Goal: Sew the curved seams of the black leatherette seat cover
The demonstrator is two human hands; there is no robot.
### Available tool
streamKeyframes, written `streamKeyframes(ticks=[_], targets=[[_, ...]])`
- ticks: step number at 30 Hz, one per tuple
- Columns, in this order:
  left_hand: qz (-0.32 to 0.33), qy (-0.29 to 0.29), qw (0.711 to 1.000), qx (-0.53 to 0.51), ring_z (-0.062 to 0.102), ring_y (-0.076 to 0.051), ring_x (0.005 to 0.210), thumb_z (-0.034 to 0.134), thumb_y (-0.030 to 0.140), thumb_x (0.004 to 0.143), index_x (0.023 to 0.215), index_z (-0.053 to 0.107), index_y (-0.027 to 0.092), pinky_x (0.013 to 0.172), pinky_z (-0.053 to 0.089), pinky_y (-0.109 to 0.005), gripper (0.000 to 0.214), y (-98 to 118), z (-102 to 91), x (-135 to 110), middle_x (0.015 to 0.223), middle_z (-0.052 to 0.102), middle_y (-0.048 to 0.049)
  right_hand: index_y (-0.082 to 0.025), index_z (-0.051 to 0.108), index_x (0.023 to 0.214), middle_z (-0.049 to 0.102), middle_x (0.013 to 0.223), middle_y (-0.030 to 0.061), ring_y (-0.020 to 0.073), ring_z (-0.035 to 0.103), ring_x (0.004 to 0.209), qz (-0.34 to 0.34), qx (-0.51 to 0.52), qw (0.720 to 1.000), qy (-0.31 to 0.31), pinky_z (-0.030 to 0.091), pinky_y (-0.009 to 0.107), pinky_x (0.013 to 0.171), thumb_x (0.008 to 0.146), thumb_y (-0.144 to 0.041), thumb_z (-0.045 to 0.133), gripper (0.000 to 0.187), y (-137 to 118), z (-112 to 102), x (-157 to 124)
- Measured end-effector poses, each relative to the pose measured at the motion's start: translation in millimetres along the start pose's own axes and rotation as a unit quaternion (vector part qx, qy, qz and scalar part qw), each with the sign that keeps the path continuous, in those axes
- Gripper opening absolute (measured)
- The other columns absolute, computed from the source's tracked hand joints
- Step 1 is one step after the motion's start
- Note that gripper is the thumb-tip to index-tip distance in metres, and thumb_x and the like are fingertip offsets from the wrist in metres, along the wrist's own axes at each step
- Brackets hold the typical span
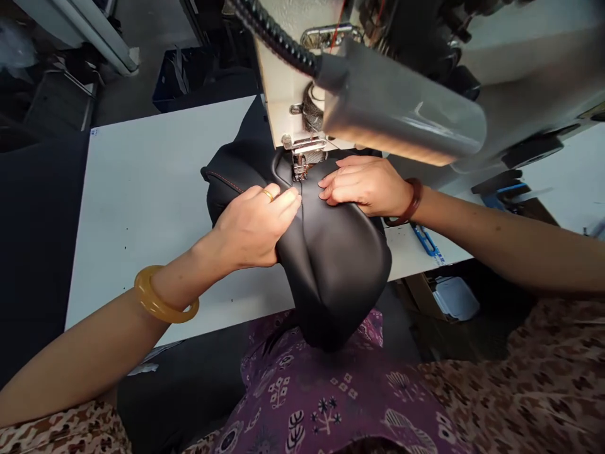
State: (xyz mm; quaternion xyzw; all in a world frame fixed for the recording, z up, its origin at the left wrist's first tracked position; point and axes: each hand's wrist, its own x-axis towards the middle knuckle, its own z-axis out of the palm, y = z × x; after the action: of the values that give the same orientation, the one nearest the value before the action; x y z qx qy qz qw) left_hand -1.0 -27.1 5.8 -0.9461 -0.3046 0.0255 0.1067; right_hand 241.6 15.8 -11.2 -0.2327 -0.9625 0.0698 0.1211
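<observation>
From my end of the feed, the black piece (347,258) sits under the presser foot (299,169), its far part on the white table (151,202) and its near end sagging over the near edge. It looks like smooth, matte leather or imitation leather, soft enough to bulge into a rounded pouch on the right and crease deeply along the seam (303,205); a line of orange stitching (225,181) runs along its left flap. I judge the drooping weight the main risk: it could drag the seam off line, and a fold bunched left of the foot could get caught in the stitching. The left hand (258,221) is closed on the material, fingertips right beside the seam and just near of the foot, so a slip forward could put them at the needle. The right hand (362,183) rests on the piece's right side, fingers together; its thumb is hidden, so I can't tell whether it pinches. Farther out, I see a glossy yellow bangle (163,299), a dark red bangle (411,205), a grey cylindrical lamp (406,101) with a ribbed black hose (278,38), and, nearest, a purple patterned apron (302,397).
</observation>
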Motion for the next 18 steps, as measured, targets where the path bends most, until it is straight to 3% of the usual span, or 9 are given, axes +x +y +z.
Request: streamKeyframes(ticks=[9, 14, 18], targets=[[0.003, 0.003, 1.000, 0.016, 0.060, -0.030, 0.094, 0.052, 0.025, 0.072, 0.113, 0.062, 0.010, 0.070, 0.048, -0.040, 0.045, -2, -1.3, 0, 0.114, 0.063, -0.0138, -0.021, 0.063, 0.073, 0.071, 0.093, 0.0033, 0.0188, 0.063, 0.105, 0.009, 0.080, 0.996, 0.023, 0.045, 0.042, 0.098, 0.090, -0.022, 0.033, 0.034, 6, -2, 4], [0.000, 0.042, 0.999, 0.027, 0.060, -0.028, 0.102, 0.052, 0.023, 0.074, 0.113, 0.062, 0.013, 0.088, 0.049, -0.043, 0.042, -9, 2.8, 2, 0.112, 0.064, -0.0103, -0.020, 0.061, 0.075, 0.069, 0.093, 0.0065, 0.0249, 0.064, 0.098, 0.053, 0.208, 0.975, 0.053, 0.050, 0.046, 0.091, 0.084, -0.046, 0.049, 0.030, 32, 7, 8], [0.001, 0.070, 0.997, 0.023, 0.057, -0.030, 0.112, 0.051, 0.021, 0.076, 0.113, 0.063, 0.014, 0.097, 0.046, -0.045, 0.040, -12, 7.0, 1, 0.113, 0.065, -0.0096, -0.023, 0.062, 0.082, 0.069, 0.099, 0.0051, 0.0258, 0.061, 0.105, 0.082, 0.277, 0.955, 0.063, 0.048, 0.048, 0.097, 0.080, -0.050, 0.056, 0.028, 47, 15, 8]])
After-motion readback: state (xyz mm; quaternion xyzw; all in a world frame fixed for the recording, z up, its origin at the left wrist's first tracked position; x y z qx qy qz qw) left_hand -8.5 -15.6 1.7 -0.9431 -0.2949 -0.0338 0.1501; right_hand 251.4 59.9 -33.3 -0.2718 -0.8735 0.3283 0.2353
